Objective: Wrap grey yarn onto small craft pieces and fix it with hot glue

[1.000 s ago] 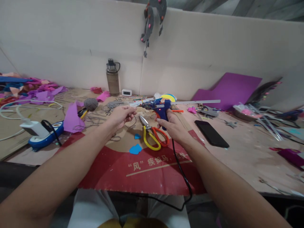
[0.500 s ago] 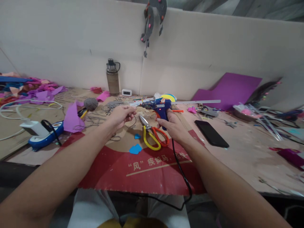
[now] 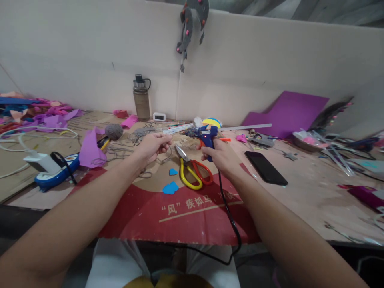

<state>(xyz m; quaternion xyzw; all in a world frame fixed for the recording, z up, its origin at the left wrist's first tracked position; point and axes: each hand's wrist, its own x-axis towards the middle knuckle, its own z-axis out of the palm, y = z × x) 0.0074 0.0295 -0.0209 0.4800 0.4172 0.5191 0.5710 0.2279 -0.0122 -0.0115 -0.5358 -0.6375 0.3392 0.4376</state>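
Note:
My right hand (image 3: 220,157) is wrapped round the handle of a blue hot glue gun (image 3: 207,137). A long clear glue stick (image 3: 246,127) sticks out of its back, and its nozzle points left. My left hand (image 3: 155,147) is closed in a pinch just left of the nozzle; whatever lies between the fingertips is too small to make out. Below the hands lie scissors (image 3: 192,174) with one yellow and one red handle. Beside them on the cardboard (image 3: 132,218) are blue paper pieces, a small one (image 3: 173,171) and a larger one (image 3: 171,188).
A water bottle (image 3: 141,98) stands at the back wall. Grey yarn (image 3: 114,131) and a blue power strip (image 3: 57,176) with a white charger lie left. On the right are a black phone (image 3: 266,168) and a purple sheet (image 3: 288,114). The glue gun's black cord (image 3: 229,216) hangs over the front edge.
The glue gun in my right hand has shifted slightly right, away from my left fingertips, and its glue stick has tilted a little. My left hand keeps its pinch in nearly the same place.

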